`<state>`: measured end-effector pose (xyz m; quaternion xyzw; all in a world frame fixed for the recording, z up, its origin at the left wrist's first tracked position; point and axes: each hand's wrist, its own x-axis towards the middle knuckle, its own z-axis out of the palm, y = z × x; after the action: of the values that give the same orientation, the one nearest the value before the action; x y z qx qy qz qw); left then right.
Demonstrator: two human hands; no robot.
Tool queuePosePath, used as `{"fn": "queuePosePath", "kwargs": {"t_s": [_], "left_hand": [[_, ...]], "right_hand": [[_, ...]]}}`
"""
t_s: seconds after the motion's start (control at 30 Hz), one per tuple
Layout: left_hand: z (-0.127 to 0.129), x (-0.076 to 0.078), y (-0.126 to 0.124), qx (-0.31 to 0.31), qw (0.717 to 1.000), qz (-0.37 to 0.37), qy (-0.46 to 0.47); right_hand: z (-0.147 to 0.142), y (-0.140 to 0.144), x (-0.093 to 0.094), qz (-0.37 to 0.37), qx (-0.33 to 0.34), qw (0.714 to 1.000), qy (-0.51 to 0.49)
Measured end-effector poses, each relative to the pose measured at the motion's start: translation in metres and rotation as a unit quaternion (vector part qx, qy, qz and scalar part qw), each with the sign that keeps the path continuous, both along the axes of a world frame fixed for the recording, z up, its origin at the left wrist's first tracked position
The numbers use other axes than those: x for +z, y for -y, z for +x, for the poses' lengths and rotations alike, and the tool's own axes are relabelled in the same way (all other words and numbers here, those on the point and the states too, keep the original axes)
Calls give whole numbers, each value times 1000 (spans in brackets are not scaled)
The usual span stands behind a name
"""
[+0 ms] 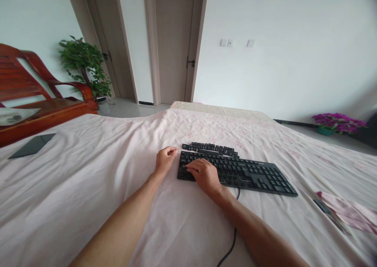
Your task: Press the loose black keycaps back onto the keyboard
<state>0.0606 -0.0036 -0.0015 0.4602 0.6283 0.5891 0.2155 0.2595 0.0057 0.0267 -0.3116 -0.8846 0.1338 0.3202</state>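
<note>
Head view: right hand (204,174) flat on keyboard (250,172); left hand (165,160) pinched beside it

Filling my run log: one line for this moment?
left hand fingers pinched, content unclear | right hand on keyboard | loose keycaps behind

A bed (88,188) is covered w/ a creased pale pink sheet (123,141), faint floral print. A black keyboard (250,174) is laid approx. mid-bed, slightly right, its cable (231,245) trailed toward the near edge. A row of loose black keycaps (210,148) is set just beyond the keyboard's far edge. A dark flat tablet (33,145) is seen far left. Pink folded cloth (347,212) and a thin dark tool (322,207) are placed near right.
</note>
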Motion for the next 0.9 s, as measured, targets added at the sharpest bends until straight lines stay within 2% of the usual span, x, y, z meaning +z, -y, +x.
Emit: {"fn": "queuePosePath", "kwargs": {"t_s": [0.13, 0.4, 0.73, 0.9], "left_hand": [[0, 0, 0, -1, 1000, -4, -14], [-1, 0, 2, -3, 1000, -2, -30], [-1, 1, 3, -5, 999, -4, -39], [-1, 1, 2, -5, 999, -2, -43]], "right_hand": [[-3, 3, 2, 27, -3, 999, 27], [-1, -7, -2, 41, -52, 998, 22], [-13, -9, 12, 79, -25, 993, 80], [-15, -7, 11, 95, -11, 990, 104]]}}
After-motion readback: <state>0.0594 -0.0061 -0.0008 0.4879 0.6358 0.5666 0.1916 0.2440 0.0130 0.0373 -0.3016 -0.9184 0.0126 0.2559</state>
